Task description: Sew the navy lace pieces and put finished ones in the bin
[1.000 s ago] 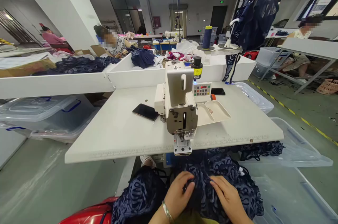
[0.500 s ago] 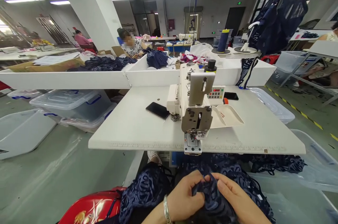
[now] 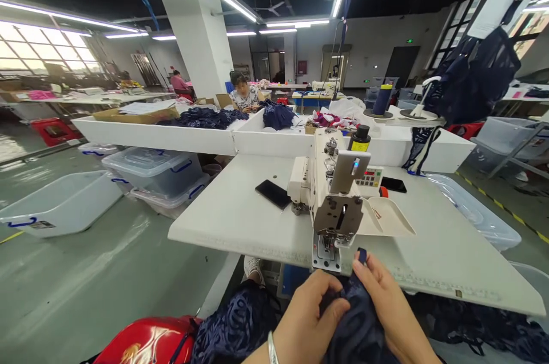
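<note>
In front of the sewing machine, I hold a navy patterned bra in both hands, low at the table's front edge. My left hand, with a bracelet at the wrist, pinches the cloth between thumb and fingers. The fingers of my right hand close on a narrow navy strap, whose end pokes up above the thumb. Both hands are just below and right of the presser foot, apart from it. The lower part of the bra runs out of view. Another navy lace piece lies at my lap's left.
The white table carries a black phone, a cream tray and another phone. A red stool is at lower left. Clear bins stand on the floor. A co-worker sits beyond the partition.
My hands have risen with the bra towards the table edge and machine. A strap end now sticks up from my right hand. The camera view has tilted up and turned left.
</note>
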A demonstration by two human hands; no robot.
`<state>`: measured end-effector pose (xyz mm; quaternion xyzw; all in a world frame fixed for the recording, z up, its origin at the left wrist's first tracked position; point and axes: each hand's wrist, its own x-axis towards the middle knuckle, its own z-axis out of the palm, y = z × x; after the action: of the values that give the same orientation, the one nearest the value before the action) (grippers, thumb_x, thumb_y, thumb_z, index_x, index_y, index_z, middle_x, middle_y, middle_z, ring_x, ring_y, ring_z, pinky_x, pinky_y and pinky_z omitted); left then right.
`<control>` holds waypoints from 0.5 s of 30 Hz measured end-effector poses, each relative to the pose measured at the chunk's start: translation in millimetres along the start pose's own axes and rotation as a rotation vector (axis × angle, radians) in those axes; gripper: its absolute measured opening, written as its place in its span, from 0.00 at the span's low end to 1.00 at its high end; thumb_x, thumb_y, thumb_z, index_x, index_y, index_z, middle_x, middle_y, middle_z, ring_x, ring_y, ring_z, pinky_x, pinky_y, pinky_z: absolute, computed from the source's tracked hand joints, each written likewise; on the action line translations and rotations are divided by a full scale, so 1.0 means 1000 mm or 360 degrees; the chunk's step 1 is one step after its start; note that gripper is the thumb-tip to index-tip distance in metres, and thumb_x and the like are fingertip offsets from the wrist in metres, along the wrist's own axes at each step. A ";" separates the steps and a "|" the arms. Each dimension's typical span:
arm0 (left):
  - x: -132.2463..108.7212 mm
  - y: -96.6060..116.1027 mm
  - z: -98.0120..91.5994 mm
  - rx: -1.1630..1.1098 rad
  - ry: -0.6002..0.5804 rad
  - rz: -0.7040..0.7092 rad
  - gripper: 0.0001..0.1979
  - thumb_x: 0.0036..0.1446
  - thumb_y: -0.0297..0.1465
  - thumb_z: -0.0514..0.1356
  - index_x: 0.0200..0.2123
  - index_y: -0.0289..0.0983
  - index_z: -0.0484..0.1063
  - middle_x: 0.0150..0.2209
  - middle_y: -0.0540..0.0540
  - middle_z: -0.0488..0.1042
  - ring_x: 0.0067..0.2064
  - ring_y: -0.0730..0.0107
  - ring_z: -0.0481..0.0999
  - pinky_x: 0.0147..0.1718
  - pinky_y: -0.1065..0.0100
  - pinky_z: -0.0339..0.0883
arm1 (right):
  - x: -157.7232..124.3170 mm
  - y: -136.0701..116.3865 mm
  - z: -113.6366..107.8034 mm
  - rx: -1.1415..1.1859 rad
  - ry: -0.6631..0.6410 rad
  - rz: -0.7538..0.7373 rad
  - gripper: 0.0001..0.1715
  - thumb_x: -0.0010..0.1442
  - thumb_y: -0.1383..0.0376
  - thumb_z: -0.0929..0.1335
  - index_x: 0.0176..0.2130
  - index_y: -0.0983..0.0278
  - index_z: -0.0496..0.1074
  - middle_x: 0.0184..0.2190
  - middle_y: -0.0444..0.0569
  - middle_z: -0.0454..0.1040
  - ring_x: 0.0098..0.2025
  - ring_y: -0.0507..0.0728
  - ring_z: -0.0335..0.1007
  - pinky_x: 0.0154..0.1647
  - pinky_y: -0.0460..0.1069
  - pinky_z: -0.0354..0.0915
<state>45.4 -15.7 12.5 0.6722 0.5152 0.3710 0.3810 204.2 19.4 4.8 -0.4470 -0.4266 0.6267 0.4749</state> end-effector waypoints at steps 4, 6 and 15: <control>0.005 -0.015 -0.003 0.0418 0.0101 0.0243 0.20 0.61 0.20 0.46 0.52 0.40 0.66 0.53 0.44 0.67 0.49 0.70 0.71 0.50 0.70 0.67 | 0.042 0.013 -0.004 -0.0399 -0.0021 -0.0319 0.17 0.59 0.50 0.65 0.38 0.60 0.67 0.25 0.41 0.66 0.29 0.53 0.63 0.33 0.46 0.63; 0.006 -0.021 -0.006 0.0785 -0.0036 0.0390 0.25 0.58 0.17 0.44 0.56 0.39 0.64 0.58 0.43 0.64 0.52 0.65 0.71 0.52 0.65 0.67 | 0.057 0.017 -0.005 -0.0675 -0.0020 -0.0473 0.17 0.60 0.52 0.63 0.40 0.61 0.68 0.29 0.45 0.70 0.35 0.56 0.66 0.36 0.48 0.64; 0.004 -0.044 0.007 0.1508 -0.0093 0.0538 0.25 0.61 0.21 0.47 0.61 0.29 0.56 0.60 0.38 0.63 0.58 0.60 0.67 0.54 0.65 0.67 | 0.079 0.009 0.003 -0.1014 0.0025 -0.0722 0.23 0.56 0.57 0.64 0.49 0.64 0.71 0.49 0.55 0.74 0.52 0.65 0.68 0.53 0.58 0.64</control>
<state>34.9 -4.4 -29.4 0.8553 0.5002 0.1339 -0.0171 187.7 94.1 -15.4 -0.4712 -0.6841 0.3386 0.4420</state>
